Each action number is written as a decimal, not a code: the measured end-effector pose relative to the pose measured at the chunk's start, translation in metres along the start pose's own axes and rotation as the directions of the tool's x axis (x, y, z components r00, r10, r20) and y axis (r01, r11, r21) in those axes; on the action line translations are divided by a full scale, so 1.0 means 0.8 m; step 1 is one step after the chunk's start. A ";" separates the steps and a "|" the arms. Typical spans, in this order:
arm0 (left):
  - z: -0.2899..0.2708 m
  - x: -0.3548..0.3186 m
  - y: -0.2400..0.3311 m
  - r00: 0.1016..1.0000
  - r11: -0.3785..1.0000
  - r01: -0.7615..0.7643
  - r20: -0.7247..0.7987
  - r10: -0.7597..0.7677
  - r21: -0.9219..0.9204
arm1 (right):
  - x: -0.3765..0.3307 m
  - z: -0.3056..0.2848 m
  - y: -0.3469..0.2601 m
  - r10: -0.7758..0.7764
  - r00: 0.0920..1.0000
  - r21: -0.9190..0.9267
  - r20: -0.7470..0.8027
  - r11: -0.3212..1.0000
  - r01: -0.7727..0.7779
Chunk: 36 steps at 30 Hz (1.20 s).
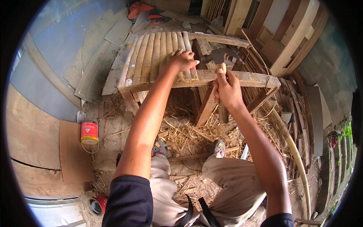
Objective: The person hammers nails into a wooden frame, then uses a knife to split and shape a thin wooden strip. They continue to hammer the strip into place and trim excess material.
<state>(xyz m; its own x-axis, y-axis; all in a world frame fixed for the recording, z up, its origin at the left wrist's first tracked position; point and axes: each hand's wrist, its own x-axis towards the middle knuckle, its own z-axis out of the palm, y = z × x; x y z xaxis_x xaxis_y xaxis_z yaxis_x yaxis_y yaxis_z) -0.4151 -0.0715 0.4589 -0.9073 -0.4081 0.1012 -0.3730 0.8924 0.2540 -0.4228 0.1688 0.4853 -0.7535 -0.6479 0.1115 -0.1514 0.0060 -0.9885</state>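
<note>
My left hand lies over the right-hand end of a row of bamboo slats. Its fingers bend across the slats, and its thumb is at the right edge of the last slat, holding it. In my right hand is a claw hammer, gripped around its wooden handle. The dark hammer head is up, just right of my left thumb. The slats lie side by side on a wooden frame, covering its left part. Whether a nail is under my left fingers is hidden.
Shavings and strips litter the ground under the frame and around my feet. A red paint can stands at the left, with another can tipped below it. Long bamboo poles and boards stand at the right.
</note>
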 end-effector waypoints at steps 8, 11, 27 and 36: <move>0.000 0.001 0.003 1.000 0.999 0.020 -0.018 -0.020 0.047 | -0.008 0.014 -0.001 0.203 0.979 0.140 0.016 0.969 -0.203; -0.006 -0.006 0.010 0.999 0.998 0.031 -0.017 -0.030 0.056 | -0.004 0.012 0.000 0.237 0.968 -0.012 0.080 0.972 -0.236; -0.006 -0.002 0.006 0.997 0.995 0.017 0.070 -0.023 0.094 | 0.003 0.007 -0.011 -0.367 0.926 -0.532 0.082 0.770 0.352; -0.002 0.003 0.004 0.998 0.999 0.012 0.062 -0.015 0.046 | 0.012 0.003 -0.002 -0.283 0.958 -0.450 0.038 0.851 0.269</move>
<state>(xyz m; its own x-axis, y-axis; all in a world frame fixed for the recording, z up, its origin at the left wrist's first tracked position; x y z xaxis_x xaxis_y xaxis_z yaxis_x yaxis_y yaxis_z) -0.4183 -0.0700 0.4617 -0.9119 -0.4086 0.0380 -0.3924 0.8954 0.2105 -0.4282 0.1612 0.4878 -0.6549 -0.6519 0.3823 -0.6196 0.1736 -0.7655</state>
